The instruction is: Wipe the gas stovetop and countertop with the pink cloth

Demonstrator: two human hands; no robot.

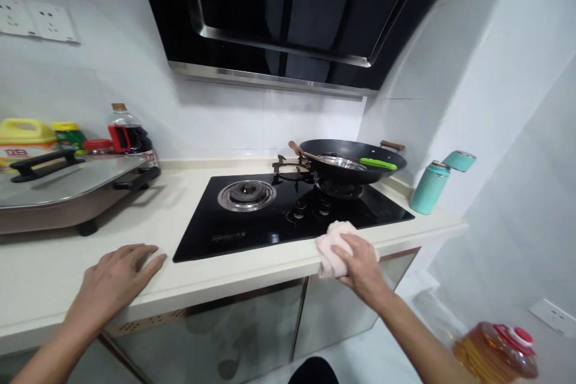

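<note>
In the head view my right hand (362, 264) grips a crumpled pale pink cloth (333, 252) at the front edge of the counter (252, 264), just below the black gas stove (261, 228). My left hand (119, 276) rests on the counter left of the stove, its fingers spread and nothing in it. The left burner (247, 195) has its pan support off. A black wok (360, 175) sits over the right burner, with a bright green-handled utensil (378, 164) and something shiny and metallic inside it.
An electric pan (54, 192) with a glass lid stands at left, before a dark sauce bottle (130, 135) and a yellow jug (27, 132). A loose pan support (292, 171) lies behind the burners. A teal flask (431, 188) stands right; an oil bottle (490, 351) is lower right.
</note>
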